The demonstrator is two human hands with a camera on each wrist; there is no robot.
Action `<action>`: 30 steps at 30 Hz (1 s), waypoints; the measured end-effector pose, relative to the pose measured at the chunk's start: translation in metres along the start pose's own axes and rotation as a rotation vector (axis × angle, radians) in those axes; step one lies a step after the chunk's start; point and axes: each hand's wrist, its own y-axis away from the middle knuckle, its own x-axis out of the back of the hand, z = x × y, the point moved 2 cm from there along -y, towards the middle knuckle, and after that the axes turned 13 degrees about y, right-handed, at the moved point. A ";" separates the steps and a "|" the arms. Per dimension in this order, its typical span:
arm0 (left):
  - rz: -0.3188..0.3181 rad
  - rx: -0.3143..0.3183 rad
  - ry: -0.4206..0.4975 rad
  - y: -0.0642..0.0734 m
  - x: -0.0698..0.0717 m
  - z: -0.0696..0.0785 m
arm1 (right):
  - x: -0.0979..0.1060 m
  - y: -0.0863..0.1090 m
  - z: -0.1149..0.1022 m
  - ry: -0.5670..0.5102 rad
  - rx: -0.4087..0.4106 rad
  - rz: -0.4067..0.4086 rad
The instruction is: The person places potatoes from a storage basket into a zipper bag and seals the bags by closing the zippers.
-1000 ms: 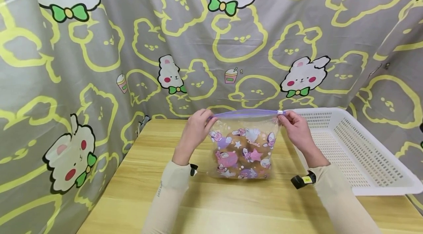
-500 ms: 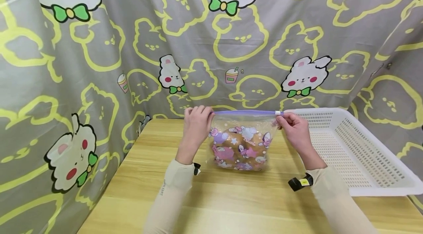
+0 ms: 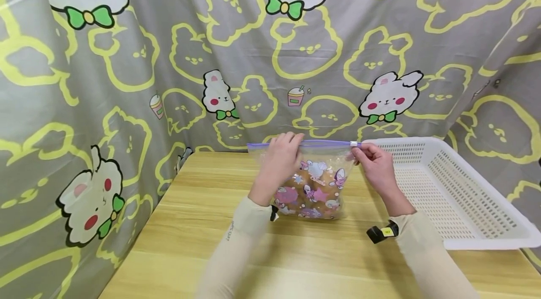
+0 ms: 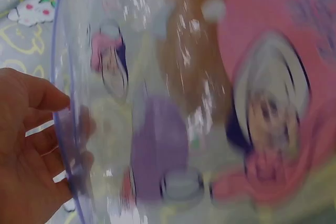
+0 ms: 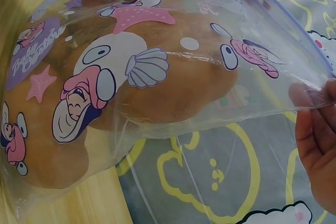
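Note:
A clear slider zip bag (image 3: pixel 314 181) with pink and purple cartoon prints stands upright over the table. Brown rounded things (image 5: pixel 173 87) fill its lower part; their kind is hard to tell through the plastic. Along its top runs a purple zip strip (image 3: pixel 325 143), with a white slider (image 3: pixel 354 143) near the right end. My left hand (image 3: pixel 281 160) pinches this strip left of the middle, thumb in front and fingers behind, as the left wrist view shows. At the top right corner, just below the slider, my right hand (image 3: pixel 376 165) pinches the bag between thumb and fingers.
A white plastic basket (image 3: pixel 473 242) with slotted walls stands on the right, close to my right hand. The wooden table (image 3: pixel 181 224) lies beneath the bag. A grey patterned curtain (image 3: pixel 253 55) hangs behind the table and along its left side.
My left hand has moved right along the zip strip from the bag's left corner, leaving that corner free. The right hand stays at its corner. The bag has shifted slightly left and up.

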 end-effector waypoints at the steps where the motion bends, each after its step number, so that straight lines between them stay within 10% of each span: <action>1: -0.003 0.005 0.018 -0.002 -0.002 0.003 | 0.000 0.001 -0.004 0.005 0.001 -0.001; 12: -0.008 -0.001 0.048 -0.021 -0.019 0.026 | 0.001 0.001 0.002 0.056 -0.046 0.010; 30: -0.036 -0.009 0.103 -0.042 -0.039 0.050 | 0.001 -0.001 0.012 -0.202 -0.015 0.032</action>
